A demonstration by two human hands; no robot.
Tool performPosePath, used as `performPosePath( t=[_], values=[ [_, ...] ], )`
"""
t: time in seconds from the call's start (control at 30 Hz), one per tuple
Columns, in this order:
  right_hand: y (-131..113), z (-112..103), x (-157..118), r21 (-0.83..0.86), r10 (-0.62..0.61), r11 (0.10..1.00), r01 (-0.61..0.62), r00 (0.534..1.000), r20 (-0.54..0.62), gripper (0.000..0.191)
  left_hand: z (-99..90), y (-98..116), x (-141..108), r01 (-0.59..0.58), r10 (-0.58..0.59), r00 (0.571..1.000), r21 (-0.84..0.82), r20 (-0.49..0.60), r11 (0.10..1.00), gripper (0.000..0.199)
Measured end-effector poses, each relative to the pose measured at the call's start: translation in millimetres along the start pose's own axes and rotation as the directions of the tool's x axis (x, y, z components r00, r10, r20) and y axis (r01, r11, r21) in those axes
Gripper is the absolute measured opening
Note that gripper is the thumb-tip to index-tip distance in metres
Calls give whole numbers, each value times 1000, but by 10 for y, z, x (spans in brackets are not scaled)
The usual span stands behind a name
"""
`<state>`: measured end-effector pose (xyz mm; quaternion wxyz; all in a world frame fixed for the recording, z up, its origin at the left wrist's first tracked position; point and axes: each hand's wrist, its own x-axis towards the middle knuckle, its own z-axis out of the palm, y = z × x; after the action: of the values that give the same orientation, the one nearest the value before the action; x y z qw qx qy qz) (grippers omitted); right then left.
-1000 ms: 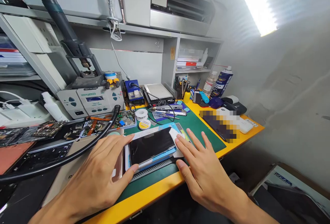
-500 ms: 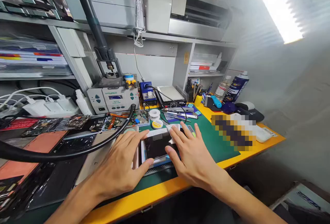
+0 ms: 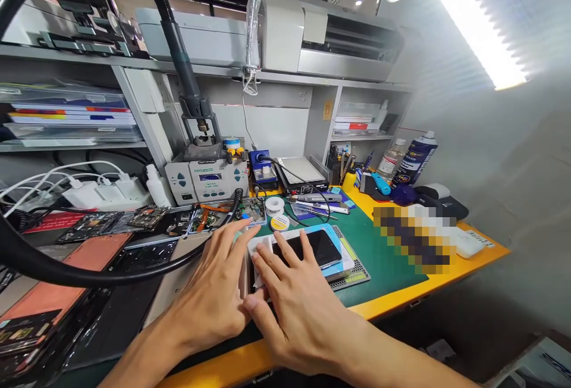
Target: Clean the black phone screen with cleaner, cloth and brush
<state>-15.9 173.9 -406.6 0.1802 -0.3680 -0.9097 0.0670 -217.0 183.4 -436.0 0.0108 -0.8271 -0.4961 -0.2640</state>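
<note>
A phone with a black screen (image 3: 325, 247) lies in front of me in a blue and white surround (image 3: 347, 261), above a perforated metal plate (image 3: 359, 276). My left hand (image 3: 216, 284) braces its left end, with the fingers along the far corner and the thumb on the near side, partly covered by my right hand. Fingers spread flat, my right hand (image 3: 301, 304) presses a white wipe (image 3: 257, 281) on the screen's left part. Most of the wipe is hidden beneath that palm and its fingers.
Behind the phone sit a solder spool (image 3: 273, 205), a yellow-labelled tin (image 3: 279, 222) and tweezers and pens (image 3: 321, 200). A thick black hose (image 3: 134, 278) arcs across the left from the hot-air station (image 3: 209, 181). Phone parts (image 3: 89, 269) cover the left side.
My right hand has slid left along the screen with the wipe, uncovering the screen's right end. My left hand stays at the left end. The camera view has shifted slightly.
</note>
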Motion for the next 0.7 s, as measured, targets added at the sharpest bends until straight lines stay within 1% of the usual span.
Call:
performPosePath(
  t=[0.13,0.3,0.37,0.43,0.5,0.57,0.7],
  values=[
    [-14,91,-173,-47,-34,998,34,999,4,63,8,-4,0,-17,17,1000,22,-4,1000,82],
    [5,296,-325,-124,-87,990,74,991,-102,63,15,-12,-13,-48,47,999,33,22,998,86],
    [33,343,-363,-136,-112,986,94,985,-130,64,9,-1,-19,-59,57,998,29,38,998,86],
    [63,350,-397,-136,-124,985,106,984,-128,65,4,16,-24,-62,61,997,25,57,998,84],
    [86,327,-428,-127,-120,986,106,987,-103,65,6,34,-28,-66,65,996,17,64,998,83],
    [103,290,-451,-114,-113,988,104,990,-79,64,21,46,-30,-70,70,996,3,56,998,84],
    [133,238,-471,-89,-116,990,109,991,-67,63,73,32,-30,-91,91,995,-16,34,996,82]
  ],
)
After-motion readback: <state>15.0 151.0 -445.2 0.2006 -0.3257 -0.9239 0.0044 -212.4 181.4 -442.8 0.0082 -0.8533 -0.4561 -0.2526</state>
